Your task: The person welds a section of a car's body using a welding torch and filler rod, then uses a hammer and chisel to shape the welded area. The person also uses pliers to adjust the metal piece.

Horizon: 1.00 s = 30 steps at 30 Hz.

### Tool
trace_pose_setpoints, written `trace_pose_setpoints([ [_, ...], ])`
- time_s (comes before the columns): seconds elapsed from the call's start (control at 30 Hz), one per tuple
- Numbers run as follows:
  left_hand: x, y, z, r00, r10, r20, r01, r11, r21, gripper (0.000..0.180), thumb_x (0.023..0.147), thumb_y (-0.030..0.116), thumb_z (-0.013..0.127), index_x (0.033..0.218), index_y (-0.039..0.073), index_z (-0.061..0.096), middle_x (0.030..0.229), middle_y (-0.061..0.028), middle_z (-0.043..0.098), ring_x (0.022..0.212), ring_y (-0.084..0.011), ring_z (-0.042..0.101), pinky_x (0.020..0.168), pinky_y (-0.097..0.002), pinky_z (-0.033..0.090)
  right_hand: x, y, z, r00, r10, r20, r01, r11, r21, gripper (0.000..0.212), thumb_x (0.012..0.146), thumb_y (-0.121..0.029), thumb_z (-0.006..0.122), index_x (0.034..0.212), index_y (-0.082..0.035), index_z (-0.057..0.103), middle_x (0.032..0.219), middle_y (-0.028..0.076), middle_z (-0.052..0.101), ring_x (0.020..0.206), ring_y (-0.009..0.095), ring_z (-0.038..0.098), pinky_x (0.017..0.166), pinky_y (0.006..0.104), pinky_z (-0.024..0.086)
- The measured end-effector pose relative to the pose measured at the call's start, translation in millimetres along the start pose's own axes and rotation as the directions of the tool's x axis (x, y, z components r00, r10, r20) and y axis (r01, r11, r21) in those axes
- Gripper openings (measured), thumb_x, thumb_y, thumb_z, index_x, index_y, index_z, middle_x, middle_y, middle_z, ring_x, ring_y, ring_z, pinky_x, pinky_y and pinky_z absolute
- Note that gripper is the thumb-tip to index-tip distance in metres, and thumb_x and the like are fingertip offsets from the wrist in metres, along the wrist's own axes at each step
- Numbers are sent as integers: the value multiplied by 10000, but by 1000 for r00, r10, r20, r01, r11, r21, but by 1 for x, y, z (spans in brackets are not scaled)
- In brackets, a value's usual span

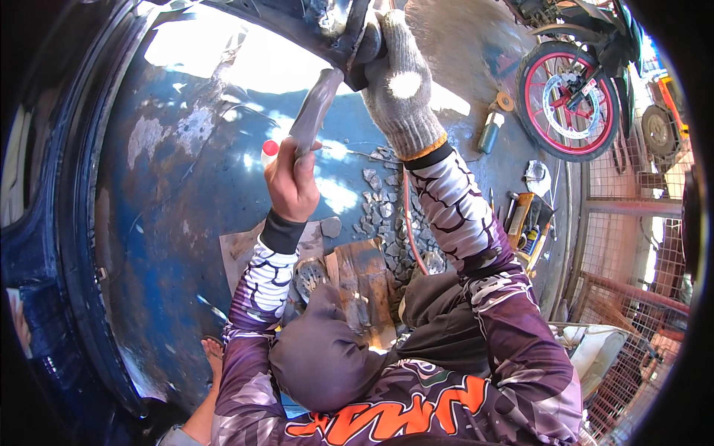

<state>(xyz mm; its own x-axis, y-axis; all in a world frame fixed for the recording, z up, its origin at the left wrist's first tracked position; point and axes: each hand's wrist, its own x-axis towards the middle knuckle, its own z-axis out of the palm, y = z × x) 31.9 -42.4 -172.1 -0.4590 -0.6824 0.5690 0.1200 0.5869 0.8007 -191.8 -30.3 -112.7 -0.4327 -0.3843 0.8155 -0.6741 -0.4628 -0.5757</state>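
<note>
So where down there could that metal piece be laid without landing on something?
The blue rusty floor left of the bare left hand lies open. Crowded: stone chips and hose between the forearms, cardboard near the knees, tools right of the gloved right hand.

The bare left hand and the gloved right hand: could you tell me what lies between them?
In the head view, a grey flat tool runs from the left hand up toward the gloved right hand; behind it, blue rusty metal surface.

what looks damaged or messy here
The blue metal panel has patches of flaked paint and rust. Broken grey chips lie scattered below the gloved right hand. The bare left hand holds a flat grey scraper.
</note>
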Motion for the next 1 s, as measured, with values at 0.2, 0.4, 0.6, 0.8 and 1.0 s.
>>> trace_pose_setpoints([
  [0.2, 11, 4, 1, 999, -47, 20, 42, 978, 205, 218, 1081, 205, 565, 993, 13, 618, 737, -146, 651, 599, -334, 651, 564, -397, 468, -8, -18, 1, 999, 53, 7, -51, 984, -169, 308, 1076, -238, 548, 1248, 4, 632, 1128, 152, 693, 1015, 271, 706, 869, 379, 551],
  [0.4, 17, 7, -1, 996, -50, 74, 17, 917, 399, 239, 1081, 254, 588, 996, 33, 615, 725, -145, 626, 605, -373, 639, 559, -420, 476, 0, -24, 0, 905, 412, 107, -415, 910, 3, 292, 1023, -122, 605, 1292, -13, 642, 1140, 179, 705, 1060, 314, 701, 913, 397, 552],
  [0.6, 28, 16, -5, 997, 74, 26, -79, 916, 394, 366, 1101, 377, 551, 984, 34, 602, 717, -145, 623, 606, -375, 643, 559, -433, 486, 5, -17, 7, 897, 441, 21, -441, 895, 61, 202, 1014, -34, 558, 1192, 3, 646, 941, 103, 679, 791, 184, 630, 687, 300, 502],
  [0.8, 33, 33, -3, 939, 343, -21, -321, 898, 302, 365, 1107, 377, 548, 995, 35, 605, 719, -159, 621, 612, -400, 644, 549, -459, 470, 15, -14, 7, 999, -7, -46, 0, 988, -151, 262, 1039, -25, 527, 1271, -1, 647, 890, 90, 673, 698, 111, 620, 568, 265, 483],
  [1.0, 38, 48, -5, 984, 175, -24, -145, 879, 455, 368, 1094, 324, 547, 1026, -23, 651, 816, -186, 702, 722, -364, 711, 627, -436, 521, 32, -27, 2, 992, 127, 7, -122, 965, -231, 316, 1008, 29, 511, 1280, -44, 652, 1065, 107, 690, 912, 194, 690, 758, 336, 556],
])
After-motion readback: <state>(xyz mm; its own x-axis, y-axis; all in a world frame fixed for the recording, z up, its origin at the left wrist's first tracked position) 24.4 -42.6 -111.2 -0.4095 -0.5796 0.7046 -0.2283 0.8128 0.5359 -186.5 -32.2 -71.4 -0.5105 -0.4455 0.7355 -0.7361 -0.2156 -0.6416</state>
